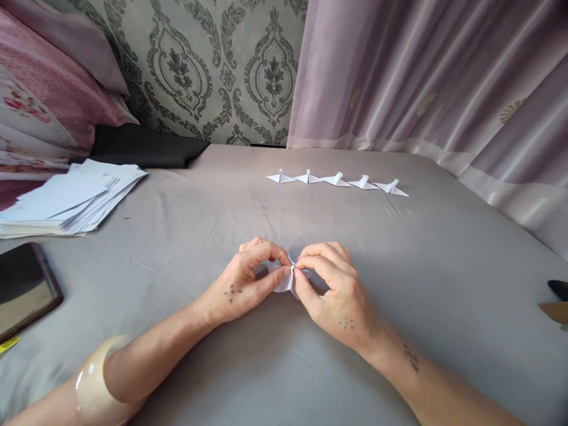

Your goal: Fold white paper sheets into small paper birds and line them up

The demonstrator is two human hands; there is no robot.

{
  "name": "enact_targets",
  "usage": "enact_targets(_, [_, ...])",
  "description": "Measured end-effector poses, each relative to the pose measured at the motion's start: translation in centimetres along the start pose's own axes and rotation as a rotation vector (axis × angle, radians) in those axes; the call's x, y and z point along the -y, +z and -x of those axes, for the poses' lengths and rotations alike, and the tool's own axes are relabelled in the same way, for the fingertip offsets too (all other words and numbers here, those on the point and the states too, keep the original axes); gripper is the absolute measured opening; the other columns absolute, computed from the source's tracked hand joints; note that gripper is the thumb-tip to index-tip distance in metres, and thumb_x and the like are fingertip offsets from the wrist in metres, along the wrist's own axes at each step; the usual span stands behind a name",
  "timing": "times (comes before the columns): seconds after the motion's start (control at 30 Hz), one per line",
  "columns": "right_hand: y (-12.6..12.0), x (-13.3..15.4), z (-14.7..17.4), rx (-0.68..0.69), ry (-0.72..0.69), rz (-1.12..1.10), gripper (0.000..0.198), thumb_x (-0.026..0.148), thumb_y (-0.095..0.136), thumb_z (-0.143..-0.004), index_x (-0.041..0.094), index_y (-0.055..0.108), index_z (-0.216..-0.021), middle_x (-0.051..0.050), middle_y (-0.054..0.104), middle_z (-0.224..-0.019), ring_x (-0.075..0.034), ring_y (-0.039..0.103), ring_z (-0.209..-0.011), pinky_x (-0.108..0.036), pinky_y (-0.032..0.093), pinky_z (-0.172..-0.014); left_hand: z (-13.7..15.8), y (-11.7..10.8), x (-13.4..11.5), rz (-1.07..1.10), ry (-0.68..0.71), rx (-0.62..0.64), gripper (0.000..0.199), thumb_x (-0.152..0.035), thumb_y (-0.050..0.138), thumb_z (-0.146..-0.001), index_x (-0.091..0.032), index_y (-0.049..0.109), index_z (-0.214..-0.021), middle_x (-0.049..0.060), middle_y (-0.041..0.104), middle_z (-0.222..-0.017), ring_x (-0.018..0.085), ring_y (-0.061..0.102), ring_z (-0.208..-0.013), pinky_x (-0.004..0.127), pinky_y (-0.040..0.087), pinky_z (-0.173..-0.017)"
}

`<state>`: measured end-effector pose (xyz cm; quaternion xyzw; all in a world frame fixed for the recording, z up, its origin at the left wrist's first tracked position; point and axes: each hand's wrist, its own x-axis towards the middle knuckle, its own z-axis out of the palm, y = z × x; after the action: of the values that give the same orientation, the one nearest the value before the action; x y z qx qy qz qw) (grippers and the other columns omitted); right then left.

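Note:
A small piece of folded white paper [284, 284] is pinched between both hands, low over the grey cloth near the middle. My left hand [248, 275] grips its top with thumb and forefinger. On the other side, my right hand [332, 284] pinches the same paper, and the fingertips of both hands nearly meet. The fingers hide part of the folds. Farther back stands a row of several white origami birds [339, 180], wings spread and almost touching end to end.
A stack of white paper sheets [66, 201] lies at the left, with a dark folded cloth [142, 145] behind it. A phone [26, 290] rests at the left edge. Pinkish curtains [377, 71] hang along the back right. A partly seen dark and brown object [557, 310] sits at the right edge.

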<state>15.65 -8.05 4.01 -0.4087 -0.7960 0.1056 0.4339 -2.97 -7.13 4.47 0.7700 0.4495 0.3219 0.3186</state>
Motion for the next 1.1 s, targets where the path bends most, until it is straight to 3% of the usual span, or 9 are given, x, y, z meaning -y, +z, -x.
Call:
enact_targets(0.43, [0.17,-0.15,-0.1,-0.05,-0.001,0.023,0.015,0.006,0.057,-0.083,0.02,0.057,-0.078,-0.003,0.063,-0.081,-0.016,0.054,-0.077,-0.034,0.045,-0.072,0.02,0.26,0.24,-0.093,-0.025,-0.062,0.012,-0.035,0.055,-0.092,-0.026,0.062,-0.093,-0.001,0.067,-0.091,0.018,0.056,-0.09,0.037,0.039,-0.089])
enact_targets(0.8, [0.22,0.19,-0.03,-0.061,-0.006,0.005,0.017,0.004,0.055,-0.08,0.021,0.058,-0.078,-0.002,0.063,-0.078,-0.016,0.054,-0.074,-0.033,0.046,-0.07,0.07,0.25,-0.49,-0.097,0.046,-0.036,0.009,-0.028,0.054,-0.091,-0.024,0.062,-0.087,0.0,0.067,-0.089,0.018,0.055,-0.09,0.037,0.037,-0.087])
enact_targets(1.1, [-0.28,0.21,-0.17,-0.037,-0.048,-0.045,0.019,0.003,0.057,-0.08,0.022,0.058,-0.082,-0.002,0.063,-0.083,-0.015,0.056,-0.078,-0.033,0.048,-0.075,0.27,0.04,-0.73,-0.018,0.097,-0.094,0.004,-0.021,0.058,-0.087,-0.023,0.061,-0.087,0.001,0.066,-0.087,0.018,0.056,-0.088,0.038,0.039,-0.091])
